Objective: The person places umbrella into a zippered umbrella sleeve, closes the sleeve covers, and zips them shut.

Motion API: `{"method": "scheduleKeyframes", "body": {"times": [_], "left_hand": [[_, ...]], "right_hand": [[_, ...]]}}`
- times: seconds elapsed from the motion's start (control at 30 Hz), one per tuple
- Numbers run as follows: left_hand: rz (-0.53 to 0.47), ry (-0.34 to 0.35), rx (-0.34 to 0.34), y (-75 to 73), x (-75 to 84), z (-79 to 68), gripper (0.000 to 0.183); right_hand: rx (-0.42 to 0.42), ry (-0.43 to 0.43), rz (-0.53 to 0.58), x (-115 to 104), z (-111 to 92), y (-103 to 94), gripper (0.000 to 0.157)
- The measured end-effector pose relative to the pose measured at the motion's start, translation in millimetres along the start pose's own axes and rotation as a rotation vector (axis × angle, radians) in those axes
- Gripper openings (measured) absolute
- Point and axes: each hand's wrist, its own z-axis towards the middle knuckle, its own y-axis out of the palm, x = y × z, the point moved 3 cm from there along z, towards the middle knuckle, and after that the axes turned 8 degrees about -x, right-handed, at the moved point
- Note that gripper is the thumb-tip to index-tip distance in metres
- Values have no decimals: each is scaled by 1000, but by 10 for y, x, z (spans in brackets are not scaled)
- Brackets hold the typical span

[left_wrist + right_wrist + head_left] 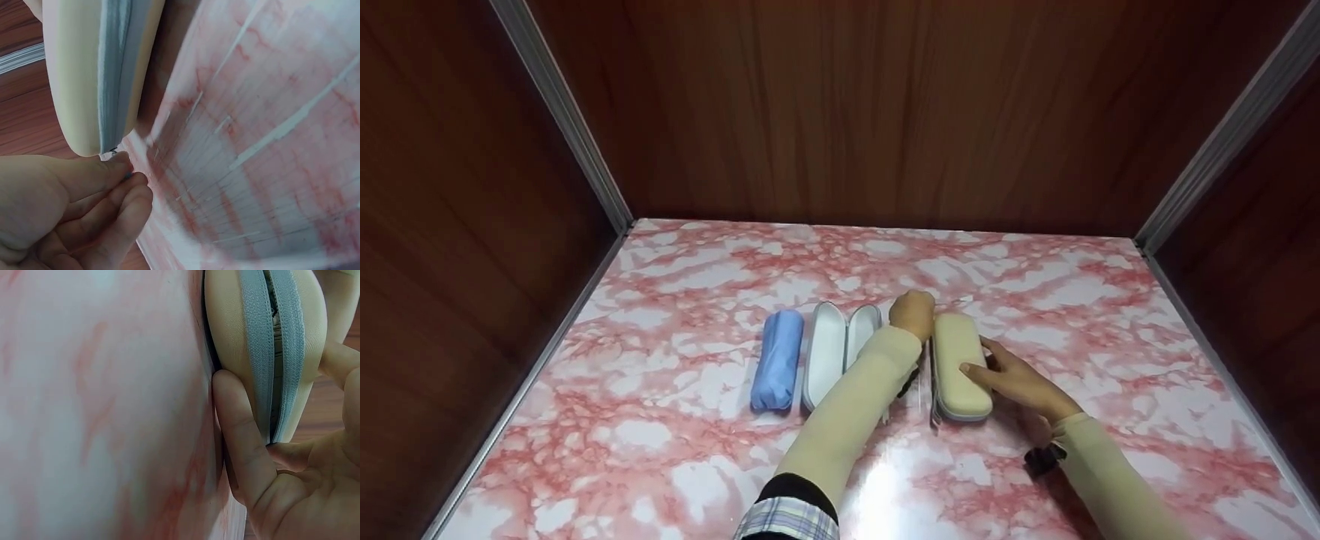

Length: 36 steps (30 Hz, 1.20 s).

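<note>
A cream zippered hard case (962, 352) lies lengthwise on the table. At its far end my left hand (913, 313) pinches a small zipper pull (128, 175) between thumb and fingertips, most of the pull hidden by them. My right hand (1024, 381) holds the case's right side, thumb on top and fingers low along the side. The right wrist view shows the grey zipper tape (257, 343) parted along this side, with a dark gap between its two halves. Left of the case, partly behind my left forearm, an open case with a white lining (826, 352) lies spread.
A blue folded umbrella in its sleeve (778, 360) lies left of the open case. The red-and-white marbled table (675, 442) is bounded by dark wood panels (840, 112) at the back and both sides, with metal strips at the corners.
</note>
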Motion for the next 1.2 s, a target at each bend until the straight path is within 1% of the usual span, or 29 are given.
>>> {"method": "scheduleKeyframes", "body": {"times": [0.23,0.4,0.47,0.57,0.67,0.83,1.07,1.2], "left_hand": [[15,31,1,31,36,23,20],[19,43,9,40,56,31,22],[15,44,20,43,57,36,21],[4,44,54,48,55,42,20],[-8,55,68,56,55,42,20],[-10,71,57,45,50,38,19],[-13,60,59,2,6,30,17],[8,60,62,-2,-18,37,14]], "right_hand": [[-16,-7,23,7,3,6,90],[-8,-9,23,9,-2,11,90],[-5,-12,21,11,1,13,89],[0,-7,24,13,3,13,90],[-2,-1,25,11,1,12,91],[-7,3,40,-9,-4,10,91],[-5,-2,32,-25,-11,5,90],[-15,-15,37,-29,-11,10,88]]}}
